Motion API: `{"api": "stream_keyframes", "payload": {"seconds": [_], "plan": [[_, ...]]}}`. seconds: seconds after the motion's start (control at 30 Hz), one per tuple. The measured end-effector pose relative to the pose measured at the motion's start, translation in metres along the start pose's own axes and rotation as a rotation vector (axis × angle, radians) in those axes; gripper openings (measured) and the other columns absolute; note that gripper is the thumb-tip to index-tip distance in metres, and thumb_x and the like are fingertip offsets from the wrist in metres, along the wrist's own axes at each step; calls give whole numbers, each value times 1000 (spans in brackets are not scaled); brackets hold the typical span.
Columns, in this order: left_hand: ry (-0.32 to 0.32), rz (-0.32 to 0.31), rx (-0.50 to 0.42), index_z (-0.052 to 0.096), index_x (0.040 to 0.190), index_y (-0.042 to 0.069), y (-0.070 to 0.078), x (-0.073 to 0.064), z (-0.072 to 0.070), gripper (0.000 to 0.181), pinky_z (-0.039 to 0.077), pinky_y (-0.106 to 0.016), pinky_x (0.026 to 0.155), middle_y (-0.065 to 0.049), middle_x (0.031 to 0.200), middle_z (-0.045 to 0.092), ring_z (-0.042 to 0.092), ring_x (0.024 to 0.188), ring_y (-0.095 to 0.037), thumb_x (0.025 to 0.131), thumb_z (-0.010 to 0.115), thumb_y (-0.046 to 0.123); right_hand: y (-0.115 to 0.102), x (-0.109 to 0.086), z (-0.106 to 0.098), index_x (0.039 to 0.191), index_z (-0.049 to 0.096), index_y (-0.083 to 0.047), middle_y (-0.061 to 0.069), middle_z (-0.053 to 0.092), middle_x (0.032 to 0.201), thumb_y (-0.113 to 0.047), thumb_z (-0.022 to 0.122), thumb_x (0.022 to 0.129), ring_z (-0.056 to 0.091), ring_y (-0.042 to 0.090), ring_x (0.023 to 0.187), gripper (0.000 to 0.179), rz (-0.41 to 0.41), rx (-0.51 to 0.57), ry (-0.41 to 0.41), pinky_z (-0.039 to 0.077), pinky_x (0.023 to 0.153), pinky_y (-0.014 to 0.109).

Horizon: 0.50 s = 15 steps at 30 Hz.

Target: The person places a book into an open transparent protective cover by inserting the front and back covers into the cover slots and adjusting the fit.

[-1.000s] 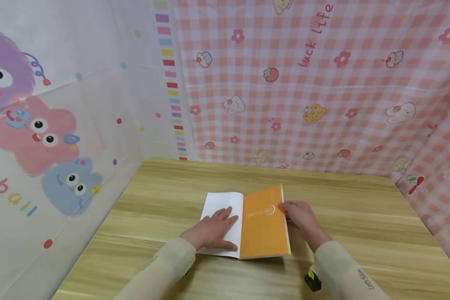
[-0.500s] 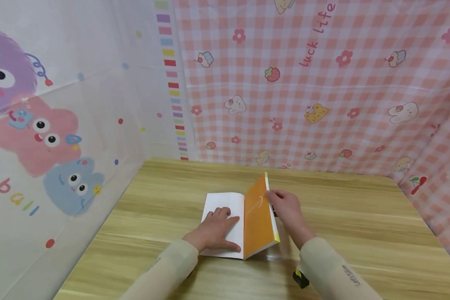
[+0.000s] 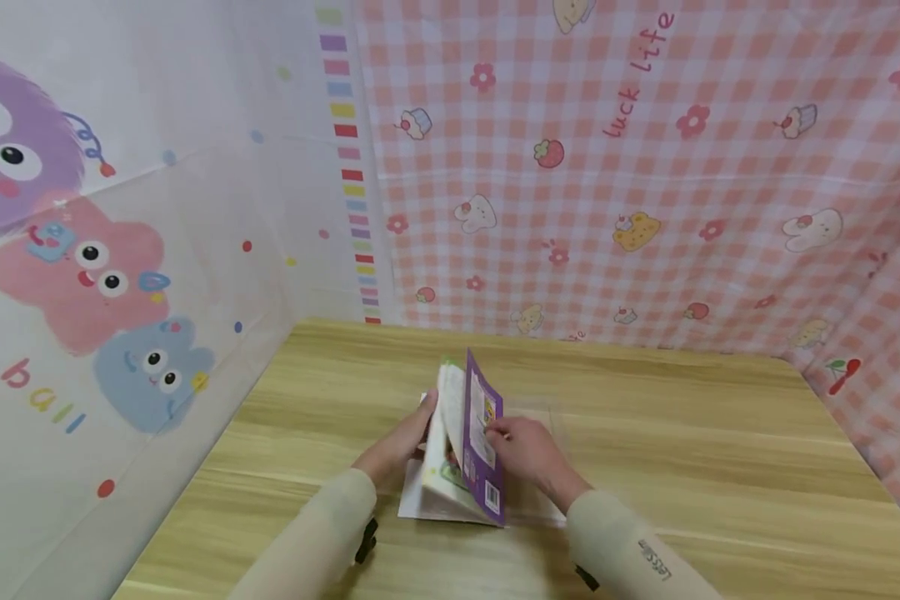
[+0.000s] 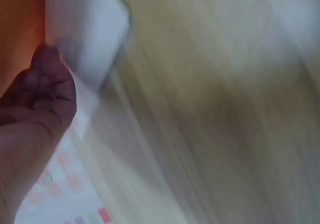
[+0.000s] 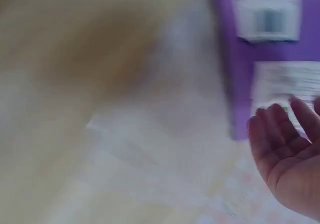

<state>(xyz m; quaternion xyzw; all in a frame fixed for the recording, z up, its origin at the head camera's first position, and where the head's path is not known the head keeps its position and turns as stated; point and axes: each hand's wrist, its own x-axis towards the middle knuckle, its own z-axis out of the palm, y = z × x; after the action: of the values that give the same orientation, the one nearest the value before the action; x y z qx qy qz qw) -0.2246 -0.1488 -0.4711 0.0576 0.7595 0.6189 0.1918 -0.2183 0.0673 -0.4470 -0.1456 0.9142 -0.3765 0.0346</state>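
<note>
In the head view a book (image 3: 482, 450) with a purple back cover stands half raised and partly fanned, its white page block (image 3: 437, 454) leaning left. From the left side, my left hand (image 3: 399, 442) grips the pages by their edge. The left wrist view has this hand's curled fingers against an orange page beside white sheets. My right hand (image 3: 528, 454) is at the outside of the purple cover, fingertips at its white printed panel. In the right wrist view those fingers are gently bent by the cover, with nothing seen between them; whether they touch it is blurred.
A clear plastic sheet (image 3: 543, 483) lies on the wooden table (image 3: 682, 467) right of the book. Behind is a pink checked cloth (image 3: 592, 192), and a white printed cloth (image 3: 217, 183) hangs at the left. Dark wrist straps (image 3: 367, 540) show under the sleeves.
The right side of the book has swung up and left, so the purple cover now faces right. My left hand has left the flat white page and grips the pages; the right hand moved left.
</note>
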Motion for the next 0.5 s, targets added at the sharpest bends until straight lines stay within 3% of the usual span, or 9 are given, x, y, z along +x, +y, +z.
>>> {"api": "stream_keyframes", "payload": {"seconds": [0.1,0.2,0.27,0.37,0.5], "plan": [[138,-13,138,61,123,-5,-4,-2,-9,56,55,-40,79,-18,98,70,67,86,-30,105,40,44,12,-7,15,114,72,-4,11,68,108,-19,63,96,63,26,96,25,-94,-266,-96,51,88,44],[349,19,388,63,118,-6,-9,-3,-16,38,53,-45,83,-18,101,69,66,91,-32,100,57,26,17,-12,23,117,71,-5,14,64,117,-25,66,95,60,31,108,30,-169,-430,-120,48,94,48],[429,32,503,65,114,-6,-14,-3,-18,32,52,-48,86,-19,103,68,64,95,-34,96,61,20,15,-13,25,116,70,-5,15,63,117,-28,68,93,58,33,108,32,-206,-493,-116,48,94,49],[455,59,557,68,109,-4,-18,-3,-20,23,52,-47,86,-15,98,69,64,92,-30,95,61,13,11,-15,27,116,70,-5,15,61,117,-33,70,92,56,33,109,37,-217,-544,-116,46,95,50],[439,28,455,71,96,1,-16,-5,-19,26,50,-37,74,-6,83,66,60,77,-20,101,55,21,8,-17,30,122,67,-7,14,60,122,-33,68,93,53,32,113,39,-198,-519,-111,44,98,50]]}}
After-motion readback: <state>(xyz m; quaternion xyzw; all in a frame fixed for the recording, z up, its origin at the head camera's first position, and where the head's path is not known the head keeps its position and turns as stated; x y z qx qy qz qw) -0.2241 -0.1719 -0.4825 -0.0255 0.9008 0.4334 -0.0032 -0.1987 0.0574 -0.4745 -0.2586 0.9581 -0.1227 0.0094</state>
